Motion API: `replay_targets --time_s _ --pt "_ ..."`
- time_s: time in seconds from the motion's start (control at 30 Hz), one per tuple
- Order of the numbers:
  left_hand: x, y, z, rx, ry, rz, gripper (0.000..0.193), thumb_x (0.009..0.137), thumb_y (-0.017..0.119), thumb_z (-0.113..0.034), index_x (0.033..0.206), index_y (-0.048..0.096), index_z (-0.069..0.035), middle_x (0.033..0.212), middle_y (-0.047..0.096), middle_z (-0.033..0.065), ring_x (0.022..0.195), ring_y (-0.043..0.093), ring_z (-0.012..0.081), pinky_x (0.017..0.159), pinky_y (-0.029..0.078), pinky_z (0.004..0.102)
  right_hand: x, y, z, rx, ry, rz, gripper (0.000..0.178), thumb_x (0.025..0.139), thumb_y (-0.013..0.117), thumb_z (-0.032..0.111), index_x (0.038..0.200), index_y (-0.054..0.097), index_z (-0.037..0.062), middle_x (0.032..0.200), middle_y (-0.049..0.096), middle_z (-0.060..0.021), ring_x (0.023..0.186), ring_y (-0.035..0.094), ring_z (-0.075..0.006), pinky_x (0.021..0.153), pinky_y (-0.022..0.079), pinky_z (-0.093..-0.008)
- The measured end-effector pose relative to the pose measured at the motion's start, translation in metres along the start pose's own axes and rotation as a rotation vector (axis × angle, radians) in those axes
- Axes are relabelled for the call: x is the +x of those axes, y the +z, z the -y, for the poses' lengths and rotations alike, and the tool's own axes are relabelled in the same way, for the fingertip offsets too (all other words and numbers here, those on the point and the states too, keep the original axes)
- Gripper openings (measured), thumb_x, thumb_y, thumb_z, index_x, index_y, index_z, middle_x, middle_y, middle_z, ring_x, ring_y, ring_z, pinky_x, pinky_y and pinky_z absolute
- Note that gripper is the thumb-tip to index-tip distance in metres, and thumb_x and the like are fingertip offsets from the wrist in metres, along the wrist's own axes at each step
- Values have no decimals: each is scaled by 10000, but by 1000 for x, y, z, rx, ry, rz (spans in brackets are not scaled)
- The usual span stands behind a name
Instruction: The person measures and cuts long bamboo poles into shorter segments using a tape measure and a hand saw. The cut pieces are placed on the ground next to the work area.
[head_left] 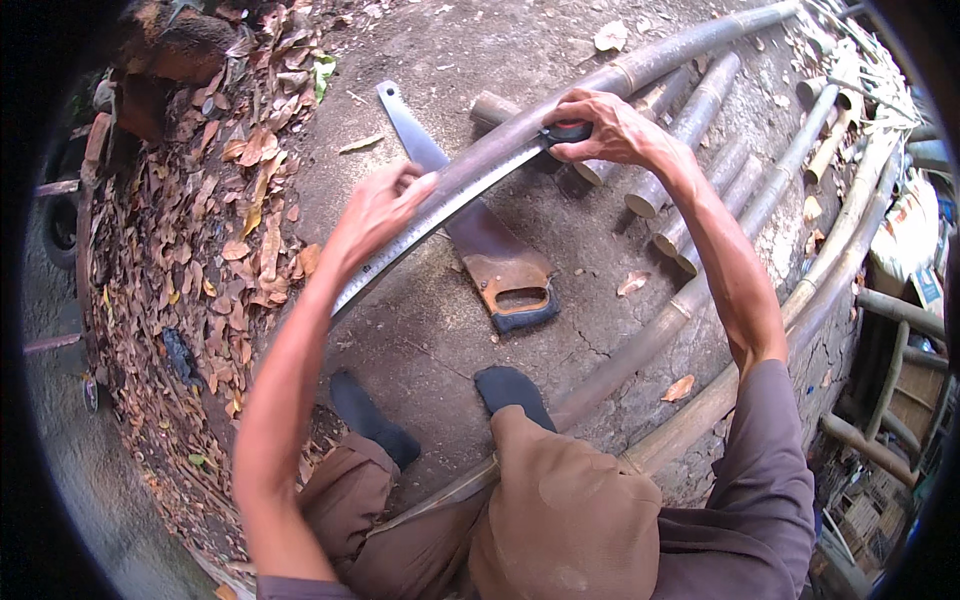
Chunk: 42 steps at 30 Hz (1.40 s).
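A long bamboo pole (640,68) runs from the far right toward my left forearm. My left hand (385,205) lies over its near part, fingers curled against the bamboo. In my right hand (615,130) is a tape measure (570,131) with a dark and red case, held against the pole. Its pale metal blade (450,212) is drawn out along the pole's near side, passing by my left hand; my left forearm hides part of that stretch. Beneath the pole a handsaw (510,270) with a wooden handle lies on the ground, its blade crossing under the bamboo.
Several short cut bamboo pieces (690,130) lie right of the pole. Longer poles (690,400) stretch past my right knee. Dry leaves (230,270) cover the ground at left. My feet in dark socks (512,392) are near the saw. A bamboo frame (890,400) stands far right.
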<state>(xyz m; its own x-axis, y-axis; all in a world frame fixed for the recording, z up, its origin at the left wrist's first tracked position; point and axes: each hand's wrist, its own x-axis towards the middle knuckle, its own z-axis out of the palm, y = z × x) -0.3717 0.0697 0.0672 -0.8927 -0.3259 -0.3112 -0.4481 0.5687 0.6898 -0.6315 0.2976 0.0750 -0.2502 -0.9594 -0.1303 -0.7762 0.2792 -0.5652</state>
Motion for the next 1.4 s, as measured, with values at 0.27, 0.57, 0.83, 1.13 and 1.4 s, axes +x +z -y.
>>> replay_targets --time_s 0.27,0.57,0.83,1.13,1.4 --pt "75 55 -16 -103 -166 158 979 758 595 -790 1231 610 68 1077 689 264 1031 674 351 863 519 440 -4 2 -6 13 40 -6 460 794 772 310 1159 701 39 1157 632 -159 1079 632 -303 960 513 -384" --pt "84 54 -21 -80 -264 277 1031 747 551 -817 1267 605 72 1140 667 249 1065 645 335 916 482 433 -3 3 0 -12 54 -6 455 794 772 310 1159 696 48 1145 628 -158 1070 633 -303 956 514 -383" --pt "78 61 -22 -52 -214 102 863 781 546 -793 1082 699 1 1042 710 248 1042 672 389 889 501 482 -5 6 -5 5 60 -9 483 799 767 328 1182 677 48 1193 604 -160 1095 620 -306 985 502 -386" --pt "57 55 -41 85 -213 -13 812 823 553 -741 1145 668 -5 1095 680 303 1077 644 461 926 492 540 -45 81 52 178 -183 -72 362 854 717 304 1140 704 81 869 645 -69 841 599 -207 753 565 -353" --pt "38 16 -39 200 -155 -44 789 851 515 -735 1092 682 -2 959 706 247 958 683 406 859 504 505 -149 182 132 530 158 17 472 849 663 369 1155 666 9 965 606 -196 942 608 -365 849 498 -449"
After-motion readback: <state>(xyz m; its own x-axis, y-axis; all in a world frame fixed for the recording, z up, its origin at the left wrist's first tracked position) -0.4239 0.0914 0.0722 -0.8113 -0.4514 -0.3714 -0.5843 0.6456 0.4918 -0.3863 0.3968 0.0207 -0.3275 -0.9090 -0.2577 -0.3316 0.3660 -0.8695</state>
